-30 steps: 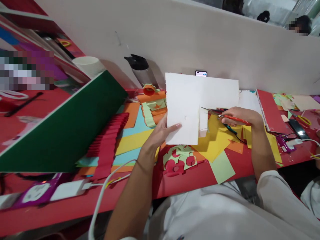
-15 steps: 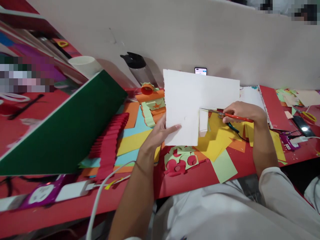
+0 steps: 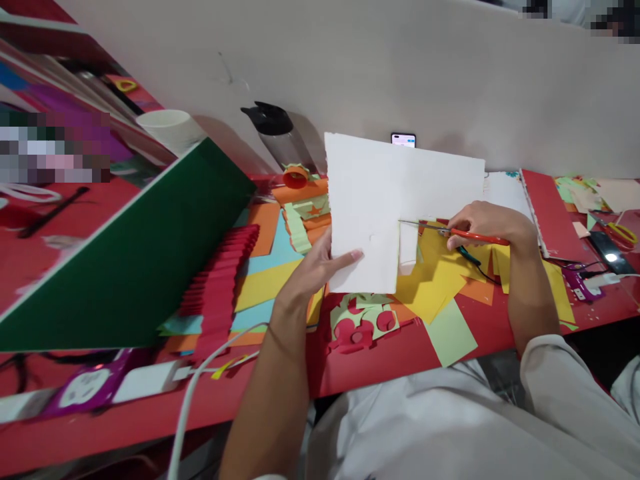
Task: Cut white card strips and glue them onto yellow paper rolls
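Note:
My left hand [image 3: 320, 267] grips the lower left edge of a white sheet of card [image 3: 370, 200], thumb on its front and fingers hidden behind. The card is L-shaped, with its lower right part cut away, and is raised above the table. My right hand [image 3: 483, 223] is closed on red-handled scissors [image 3: 477, 236]. Their blades point left, the tips at the inner corner of the card. Beneath lie yellow paper pieces [image 3: 430, 280], a pale green sheet [image 3: 451, 333] and red and green paper cut-outs [image 3: 355, 327].
At the left a green board [image 3: 130, 253] leans at a slant beside pleated red paper [image 3: 217, 287]. Behind stand a bottle [image 3: 283, 137], a white cup [image 3: 170, 130] and a phone [image 3: 403, 140] against the wall. A white cable [image 3: 195, 393] crosses the red table's front edge.
The card has tilted slightly, its right end shifting a little to the right. The scissors and my right hand have barely moved, the tips staying at the inner corner.

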Available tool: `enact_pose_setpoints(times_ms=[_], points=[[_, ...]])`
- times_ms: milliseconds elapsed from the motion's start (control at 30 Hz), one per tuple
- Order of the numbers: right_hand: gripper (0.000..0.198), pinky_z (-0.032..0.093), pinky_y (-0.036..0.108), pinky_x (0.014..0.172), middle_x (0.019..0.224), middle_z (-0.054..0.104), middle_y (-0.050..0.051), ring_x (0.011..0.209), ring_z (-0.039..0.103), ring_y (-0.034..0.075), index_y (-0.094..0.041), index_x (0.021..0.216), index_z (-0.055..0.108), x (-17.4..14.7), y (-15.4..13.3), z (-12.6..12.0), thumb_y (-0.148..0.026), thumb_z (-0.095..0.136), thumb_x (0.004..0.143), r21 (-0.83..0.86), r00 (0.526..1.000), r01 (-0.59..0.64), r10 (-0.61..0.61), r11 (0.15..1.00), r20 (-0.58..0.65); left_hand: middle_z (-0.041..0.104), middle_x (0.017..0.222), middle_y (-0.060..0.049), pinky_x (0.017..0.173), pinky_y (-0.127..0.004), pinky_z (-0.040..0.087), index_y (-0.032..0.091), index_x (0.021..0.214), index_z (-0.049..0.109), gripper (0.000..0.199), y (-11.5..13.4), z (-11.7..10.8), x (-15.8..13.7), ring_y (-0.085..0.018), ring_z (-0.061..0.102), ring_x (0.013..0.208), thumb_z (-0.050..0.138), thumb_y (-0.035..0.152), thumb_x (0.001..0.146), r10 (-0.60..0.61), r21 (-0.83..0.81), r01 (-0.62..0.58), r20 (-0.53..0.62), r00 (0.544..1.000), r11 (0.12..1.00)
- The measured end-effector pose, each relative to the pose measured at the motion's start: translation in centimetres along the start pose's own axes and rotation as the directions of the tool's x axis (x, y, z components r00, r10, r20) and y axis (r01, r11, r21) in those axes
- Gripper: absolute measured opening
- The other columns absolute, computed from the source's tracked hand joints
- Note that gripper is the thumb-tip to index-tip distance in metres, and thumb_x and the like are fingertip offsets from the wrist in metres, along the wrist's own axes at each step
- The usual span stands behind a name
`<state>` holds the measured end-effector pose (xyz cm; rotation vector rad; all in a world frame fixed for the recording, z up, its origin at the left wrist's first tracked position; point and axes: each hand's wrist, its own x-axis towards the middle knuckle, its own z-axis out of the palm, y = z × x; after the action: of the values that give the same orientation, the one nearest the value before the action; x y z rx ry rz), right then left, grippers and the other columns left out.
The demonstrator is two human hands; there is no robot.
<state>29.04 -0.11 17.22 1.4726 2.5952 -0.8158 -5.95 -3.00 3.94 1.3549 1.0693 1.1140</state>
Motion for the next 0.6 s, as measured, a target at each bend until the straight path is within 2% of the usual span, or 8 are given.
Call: enact_pose_setpoints(times_ms=[133, 267, 367, 500, 600], points=[[0.052, 0.026, 0.032, 0.064, 0.065, 0.061, 0.001, 0.062, 0.048, 0.015, -0.020, 0.075, 0.070, -0.6, -1.0, -0.2, -0.071, 0.070, 0.086, -0.084, 1.000, -0.024, 0.024, 0.996, 0.002, 0.071, 0.140, -0.017, 0.093, -0.043, 0.065, 0.017, 0.142, 0.060, 0.082, 0.3, -0.2, -0.2, -0.039, 0.071, 0.123, 0.091, 0.047, 0.072, -0.038, 0.025, 0.038, -0.007, 0.999, 0.999], [0.055, 0.028, 0.032, 0.066, 0.074, 0.068, 0.003, 0.067, 0.055, 0.017, -0.021, 0.088, 0.070, -1.0, -1.4, -0.2, -0.076, 0.071, 0.082, -0.129, 0.996, -0.075, 0.069, 0.989, -0.051, 0.071, 0.141, -0.017, 0.095, -0.046, 0.064, 0.017, 0.142, 0.060, 0.084, 0.6, -0.1, -0.2, -0.040, 0.070, 0.124, 0.090, 0.048, 0.071, -0.058, 0.038, 0.059, -0.023, 0.998, 0.998], [0.060, 0.028, 0.032, 0.066, 0.072, 0.066, 0.003, 0.067, 0.055, 0.018, -0.021, 0.094, 0.068, -1.0, -1.2, -0.2, -0.079, 0.072, 0.079, -0.123, 0.994, -0.088, 0.080, 0.988, -0.068, 0.072, 0.139, -0.017, 0.093, -0.045, 0.065, 0.018, 0.141, 0.061, 0.085, 0.7, -0.1, -0.2, -0.040, 0.071, 0.121, 0.091, 0.049, 0.068, -0.079, 0.017, 0.080, -0.040, 0.996, 0.997], [0.063, 0.027, 0.031, 0.067, 0.073, 0.065, 0.001, 0.067, 0.054, 0.018, -0.022, 0.094, 0.063, -0.6, -0.8, -0.1, -0.080, 0.076, 0.074, -0.080, 0.996, -0.082, 0.078, 0.993, -0.049, 0.076, 0.131, -0.017, 0.086, -0.044, 0.067, 0.018, 0.142, 0.061, 0.090, 0.4, -0.2, -0.2, -0.039, 0.075, 0.112, 0.093, 0.051, 0.064, -0.088, -0.015, 0.087, -0.042, 0.995, 0.996], [0.064, 0.026, 0.031, 0.066, 0.072, 0.062, 0.000, 0.065, 0.051, 0.017, -0.022, 0.093, 0.059, -0.4, -0.8, 0.1, -0.079, 0.079, 0.071, -0.077, 0.993, -0.091, 0.085, 0.993, -0.082, 0.076, 0.129, -0.017, 0.083, -0.042, 0.067, 0.018, 0.139, 0.063, 0.088, 0.4, -0.5, -0.3, -0.038, 0.076, 0.109, 0.094, 0.052, 0.064, -0.093, -0.023, 0.092, -0.034, 0.995, 0.995]])
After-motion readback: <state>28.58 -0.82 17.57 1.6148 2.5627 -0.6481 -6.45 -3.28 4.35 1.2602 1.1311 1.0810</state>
